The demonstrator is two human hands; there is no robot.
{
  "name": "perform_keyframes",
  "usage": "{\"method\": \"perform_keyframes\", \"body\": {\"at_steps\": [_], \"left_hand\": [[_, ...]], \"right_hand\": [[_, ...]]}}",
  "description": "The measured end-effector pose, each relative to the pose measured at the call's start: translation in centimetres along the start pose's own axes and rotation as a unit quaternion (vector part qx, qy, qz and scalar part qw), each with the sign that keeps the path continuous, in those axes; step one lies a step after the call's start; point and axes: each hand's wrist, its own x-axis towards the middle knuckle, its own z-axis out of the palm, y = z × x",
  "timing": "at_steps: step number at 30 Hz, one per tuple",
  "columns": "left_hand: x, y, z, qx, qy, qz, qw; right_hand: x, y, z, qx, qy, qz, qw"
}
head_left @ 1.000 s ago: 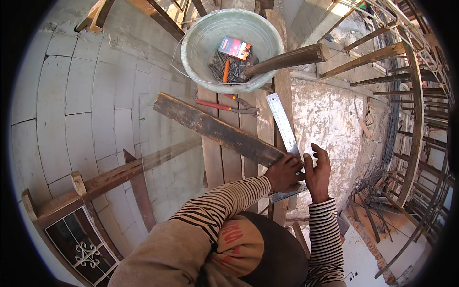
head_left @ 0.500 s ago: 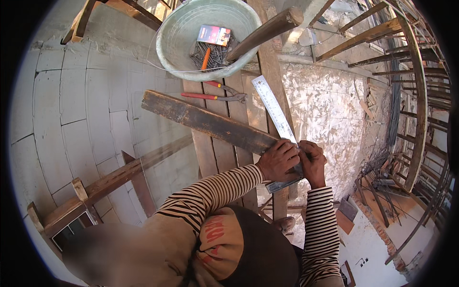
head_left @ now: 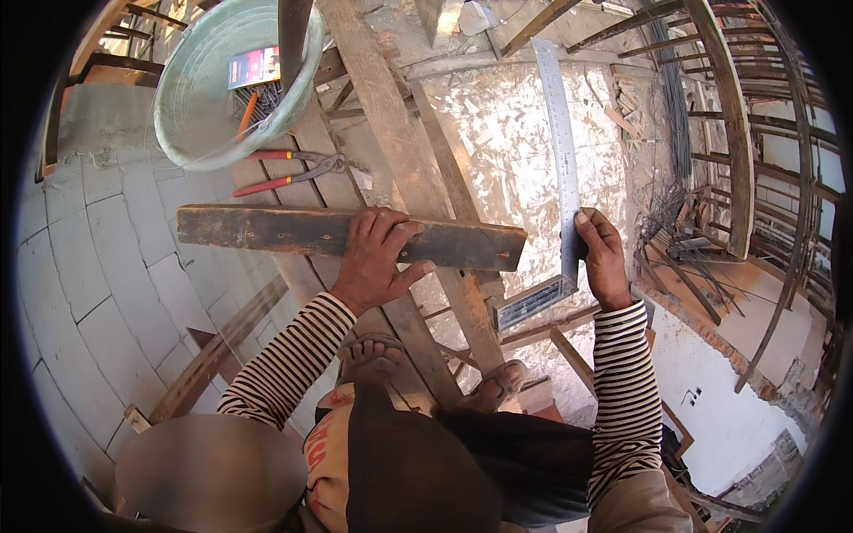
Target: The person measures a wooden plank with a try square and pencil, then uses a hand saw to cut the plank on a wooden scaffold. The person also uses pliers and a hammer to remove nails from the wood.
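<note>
A dark, worn wooden board point(head_left: 267, 229) lies crosswise on the planks. My left hand point(head_left: 373, 253) grips it from above, fingers over its far edge and thumb at the near side. Off the board's right end, my right hand point(head_left: 606, 262) holds a metal try square by its long blade point(head_left: 558, 124), near the corner. The square's short dark stock point(head_left: 533, 302) points left, below the board's end and apart from it. Pincers with red handles point(head_left: 283, 182) rest on the planks beyond the board.
A pale green bucket point(head_left: 169, 115) holds nails, a small box point(head_left: 254, 68), an orange-handled tool point(head_left: 246, 115) and a wooden handle point(head_left: 293, 40) sticking up. My feet stand by the planks point(head_left: 413, 342). Wood shavings cover the floor point(head_left: 498, 124). Timber framing point(head_left: 733, 133) rises at right.
My right hand has drawn the square off the board to the right and turned it more upright. My left hand has moved left along the board. The view has shifted, showing my feet.
</note>
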Motion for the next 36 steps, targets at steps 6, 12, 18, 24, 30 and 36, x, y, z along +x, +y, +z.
{"method": "perform_keyframes", "body": {"at_steps": [6,12,18,24,30,36], "left_hand": [[0.5,0.4,-1.4,0.065,-0.058,-0.028,0.996],[0.0,-1.1,-3.2,0.131,-0.093,-0.038,0.986],[-0.2,-1.6,-3.1,0.145,-0.113,-0.050,0.982],[-0.4,-1.9,-3.0,0.145,-0.105,-0.043,0.983],[-0.6,-1.6,-2.5,0.138,-0.112,-0.044,0.983],[-0.2,-0.6,-0.6,0.113,-0.119,0.009,0.986]], "right_hand": [[-1.9,-1.0,-4.7,-0.033,0.022,-0.025,0.999],[-5.6,0.1,-5.8,-0.022,0.035,0.047,0.998],[-5.2,1.5,-3.3,0.035,-0.034,0.012,0.999],[-5.7,-0.1,-0.5,0.026,-0.132,0.052,0.990],[-5.8,-1.2,1.4,0.032,-0.145,0.045,0.988],[-6.2,-2.7,2.4,-0.010,-0.210,0.012,0.978]]}}
